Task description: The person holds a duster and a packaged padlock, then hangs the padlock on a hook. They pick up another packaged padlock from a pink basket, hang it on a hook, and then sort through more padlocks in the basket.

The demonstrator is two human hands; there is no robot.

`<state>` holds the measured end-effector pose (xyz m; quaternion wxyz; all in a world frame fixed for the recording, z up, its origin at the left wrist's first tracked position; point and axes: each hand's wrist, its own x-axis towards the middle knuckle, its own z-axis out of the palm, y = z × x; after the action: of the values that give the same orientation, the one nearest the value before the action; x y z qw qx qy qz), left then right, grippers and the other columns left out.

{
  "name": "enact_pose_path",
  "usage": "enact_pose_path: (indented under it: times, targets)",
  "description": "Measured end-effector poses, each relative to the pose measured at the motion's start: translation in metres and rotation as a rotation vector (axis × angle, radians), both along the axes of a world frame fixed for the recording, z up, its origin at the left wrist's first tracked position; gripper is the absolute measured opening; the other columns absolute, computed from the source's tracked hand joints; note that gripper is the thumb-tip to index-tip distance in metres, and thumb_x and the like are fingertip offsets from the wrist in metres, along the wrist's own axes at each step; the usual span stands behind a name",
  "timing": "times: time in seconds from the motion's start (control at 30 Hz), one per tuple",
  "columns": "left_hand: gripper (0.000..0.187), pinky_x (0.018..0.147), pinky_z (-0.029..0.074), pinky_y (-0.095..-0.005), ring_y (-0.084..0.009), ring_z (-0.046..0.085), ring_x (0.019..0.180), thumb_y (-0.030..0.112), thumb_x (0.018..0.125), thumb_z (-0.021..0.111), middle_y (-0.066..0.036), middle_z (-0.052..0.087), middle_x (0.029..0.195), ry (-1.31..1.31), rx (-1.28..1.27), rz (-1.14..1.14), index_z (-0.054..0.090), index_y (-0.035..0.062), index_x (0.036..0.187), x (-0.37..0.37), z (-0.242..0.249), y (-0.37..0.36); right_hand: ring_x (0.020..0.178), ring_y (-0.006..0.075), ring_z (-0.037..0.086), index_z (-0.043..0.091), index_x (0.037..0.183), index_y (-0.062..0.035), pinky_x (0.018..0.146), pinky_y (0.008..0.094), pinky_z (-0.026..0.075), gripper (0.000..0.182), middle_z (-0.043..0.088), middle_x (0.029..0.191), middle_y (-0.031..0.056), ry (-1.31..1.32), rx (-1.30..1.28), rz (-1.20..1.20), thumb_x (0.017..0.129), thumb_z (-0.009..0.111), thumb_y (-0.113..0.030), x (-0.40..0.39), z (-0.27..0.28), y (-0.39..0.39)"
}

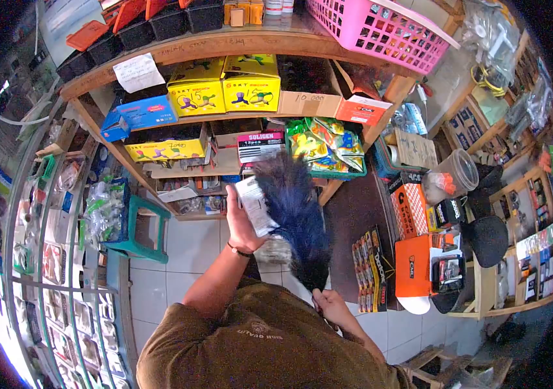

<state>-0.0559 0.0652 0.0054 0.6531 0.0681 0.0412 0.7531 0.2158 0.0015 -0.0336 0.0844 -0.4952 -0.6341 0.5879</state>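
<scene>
Two bare hands work near the middle of the frame, below a wooden shelf unit. The left hand, a dark bracelet at its wrist, holds a white printed packet along its palm, fingers stretched nearly straight; the packet's right edge meets the duster. The right hand, lower and right of centre, is closed around the narrow lower end of a dark blue-black feather duster. The duster stands in the centre of the frame, its bushy end upward, in front of the lower shelves.

Behind its tip sit a pink-and-white SOLIGEN box and, to the right, a green basket of colourful packets. Yellow SKT boxes fill the shelf above, and a pink plastic basket rests at the upper right.

At centre left stands a green plastic stool beside a rack of packaged goods on the left edge. Right of the hands, a row of Dextone packs leans near an orange CML box. White floor tiles show between.
</scene>
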Motion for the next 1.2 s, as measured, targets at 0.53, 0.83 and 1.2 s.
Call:
enact_pose_path:
  times: [0.53,0.83,1.2]
  targets:
    - [0.077,0.096,0.033,-0.0506,-0.0336,0.041,0.117,0.066,0.081,0.032,-0.015,0.041,0.13,0.127,-0.061,-0.039,0.036,0.0072,0.129,0.011,0.012,0.004,0.049,0.016,0.041,0.05,0.063,0.0013,0.048,0.0362,0.035,0.052,0.042,0.049,0.008,-0.108,0.046,0.101,0.088,0.046,-0.045,0.015,-0.006,0.0]
    - [0.076,0.092,0.035,-0.0563,-0.0345,0.048,0.108,0.067,0.08,0.033,-0.015,0.046,0.124,0.072,0.273,-0.189,0.035,0.0105,0.13,-0.013,-0.02,0.028,0.05,0.0242,0.049,0.057,0.071,0.0015,0.055,0.0377,0.042,0.05,0.052,0.056,0.0178,-0.203,0.139,0.289,0.088,0.046,-0.045,0.001,-0.018,0.014]
    - [0.071,0.097,0.033,-0.0494,-0.0321,0.045,0.113,0.062,0.084,0.03,-0.011,0.043,0.128,0.056,0.219,-0.12,0.033,0.0109,0.132,0.0,0.011,0.028,0.049,0.0135,0.04,0.051,0.064,0.0,0.047,0.0321,0.034,0.047,0.043,0.051,0.0031,-0.07,0.04,-0.021,0.09,0.046,-0.039,-0.005,0.009,-0.001]
